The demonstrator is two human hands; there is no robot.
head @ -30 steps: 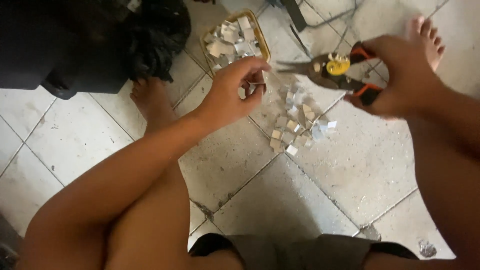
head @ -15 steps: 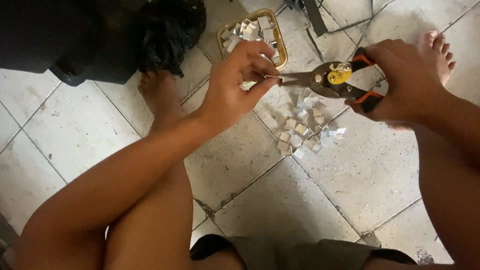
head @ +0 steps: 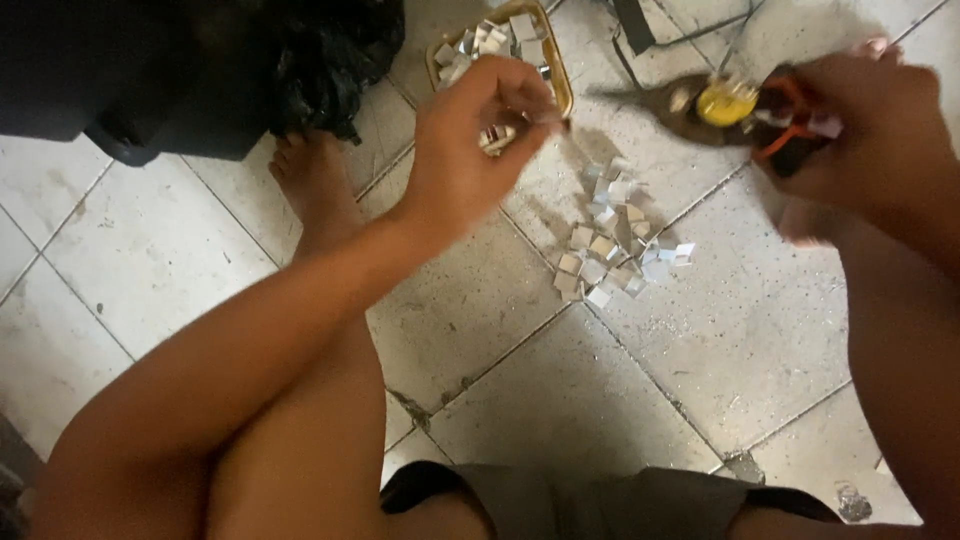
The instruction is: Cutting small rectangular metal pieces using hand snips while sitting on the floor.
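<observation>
tiled floor [head: 700, 370] fills most of the view. dark bag [head: 200, 70] at top left is cut off by the edge and hides part of the floor. the left hand [head: 470, 150] hangs over a foot, fingers pinched together on a small pale piece [head: 495, 135], hard to make out. the right hand [head: 870, 130] is blurred, fingers clamped around orange-handled snips [head: 740, 105], blades smeared. a yellow-rimmed tray [head: 562, 85] of pale pieces sits at the top, partly behind the left hand. a pile of small square cut pieces [head: 615, 235] lies on the floor between the hands.
</observation>
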